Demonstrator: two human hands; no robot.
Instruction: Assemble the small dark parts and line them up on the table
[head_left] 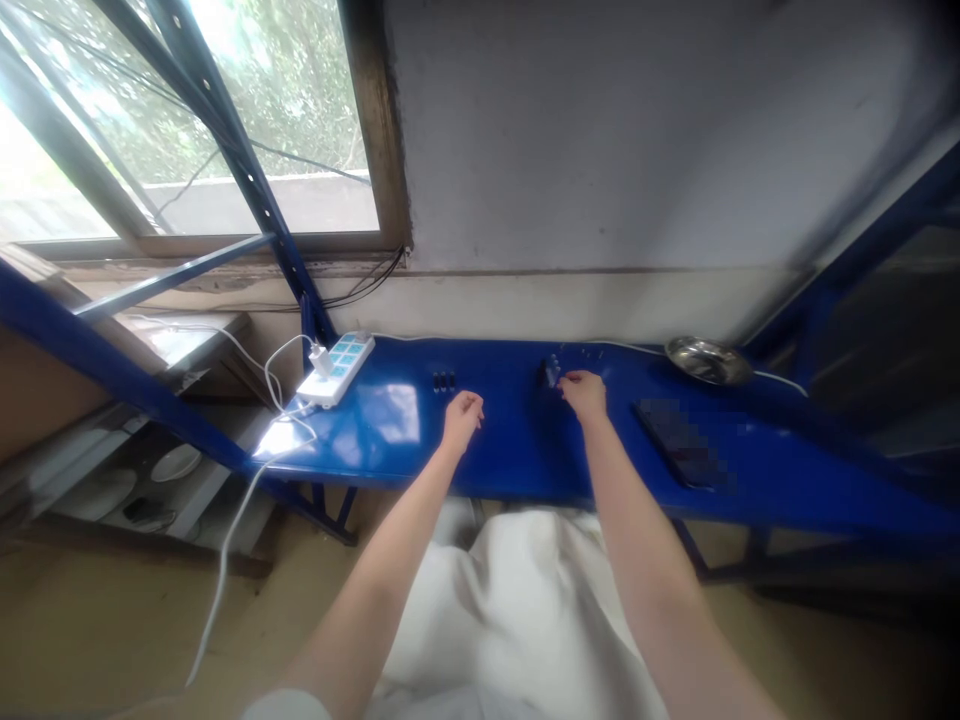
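My left hand (465,412) hovers over the middle of the blue table (495,455), its fingers curled together; whatever they hold, if anything, is too small to tell. Just beyond it, to the left, several small dark pieces with pale ends (444,382) stand side by side in a short row. My right hand (586,392) is closed in a pinch, its fingertips at a small cluster of dark and silvery pieces (551,371). I cannot make out what sits between those fingertips. Several tiny light bits (592,353) lie scattered behind that hand.
A white power strip (339,368) with a plug in it lies at the table's left end, its cable (229,545) hanging off the front. On the right are a shiny metal bowl (709,361) and a dark flat device (675,442). Blue posts (247,170) rise at the left.
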